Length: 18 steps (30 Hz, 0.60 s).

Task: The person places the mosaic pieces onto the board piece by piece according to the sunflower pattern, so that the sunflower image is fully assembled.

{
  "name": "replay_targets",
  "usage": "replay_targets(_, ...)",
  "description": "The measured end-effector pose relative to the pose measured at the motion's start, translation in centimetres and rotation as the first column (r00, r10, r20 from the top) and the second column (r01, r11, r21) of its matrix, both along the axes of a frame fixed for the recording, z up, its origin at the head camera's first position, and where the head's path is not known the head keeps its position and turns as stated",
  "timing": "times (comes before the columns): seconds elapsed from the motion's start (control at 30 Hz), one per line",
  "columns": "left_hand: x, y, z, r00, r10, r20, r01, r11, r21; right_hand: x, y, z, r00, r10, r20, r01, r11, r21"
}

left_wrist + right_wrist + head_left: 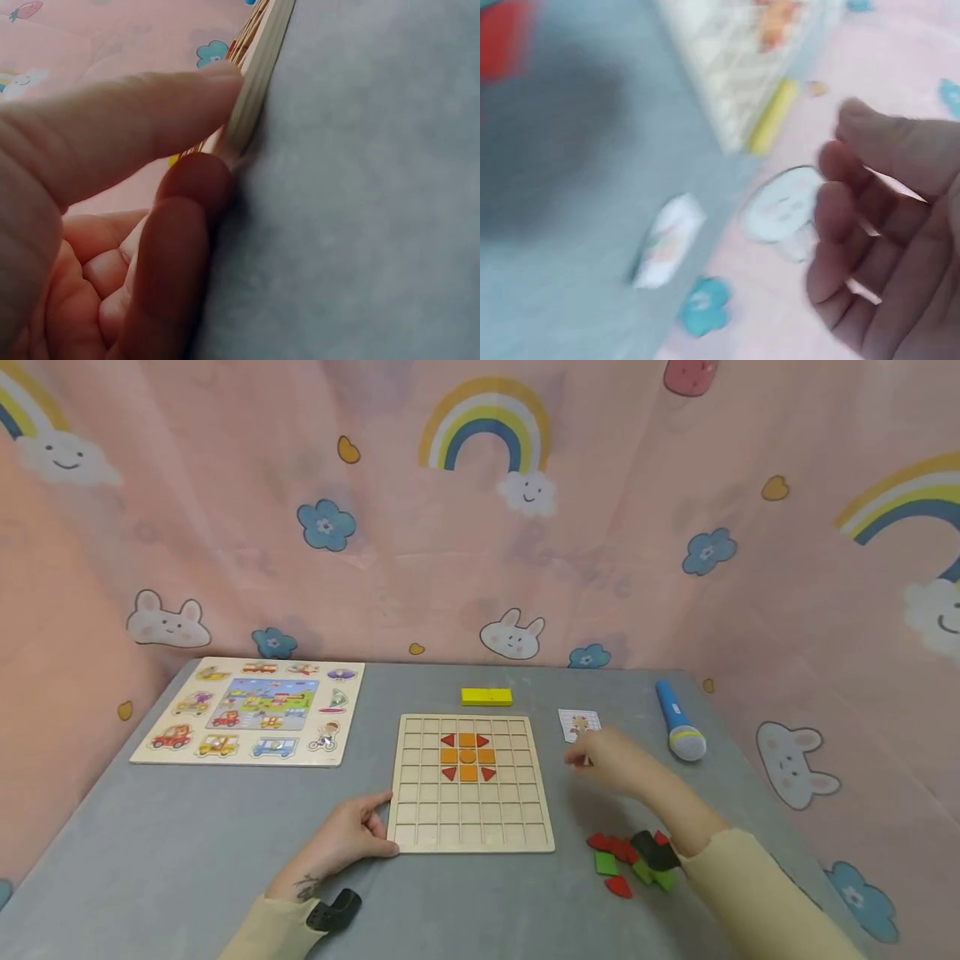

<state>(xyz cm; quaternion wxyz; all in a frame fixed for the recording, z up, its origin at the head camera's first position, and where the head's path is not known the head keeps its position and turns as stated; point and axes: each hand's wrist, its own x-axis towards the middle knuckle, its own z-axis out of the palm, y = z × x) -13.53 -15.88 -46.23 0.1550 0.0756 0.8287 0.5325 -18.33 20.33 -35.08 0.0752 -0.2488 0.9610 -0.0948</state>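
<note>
A wooden grid board (469, 814) lies on the grey table, with orange pieces (468, 773) and red pieces (487, 773) forming a pattern in its upper middle cells. My left hand (337, 839) holds the board by its left edge and near corner; in the left wrist view, thumb and finger meet the wooden rim (259, 82). Raised to the right of the board is my right hand (617, 762), beside a small picture card (572, 720). Its fingers curl loosely around nothing in the right wrist view, where the card (667, 244) shows blurred.
Several loose red pieces (618, 887) and green pieces (606, 862) lie below the right forearm. A yellow block (486, 697) sits behind the board. To the right is a blue toy microphone (678, 718); at the left, a vehicle puzzle board (255, 756). A pink curtain (420, 577) backs the table.
</note>
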Motion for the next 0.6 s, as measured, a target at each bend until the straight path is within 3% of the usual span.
replay_targets(0.13,0.1,-0.2,0.0,1.0,-0.001,0.022,0.0,1.0,0.015,2.7,2.0,-2.2,0.988,-0.062,0.143,0.039,0.987,0.155)
replay_targets(0.3,0.1,-0.1,0.3,1.0,0.002,0.031,-0.003,1.0,0.028,5.4,2.0,-4.4,0.967,-0.118,0.226,0.08,0.982,0.171)
replay_targets(0.47,0.1,0.0,0.3,0.999,0.01,0.031,-0.011,1.0,0.019,6.2,1.4,-5.2,0.959,-0.167,0.23,0.124,0.974,0.187)
replay_targets(0.6,0.1,0.0,0.2,0.999,0.017,0.032,-0.017,1.0,0.012,6.2,1.1,-5.0,0.936,-0.209,0.284,0.172,0.974,0.147)
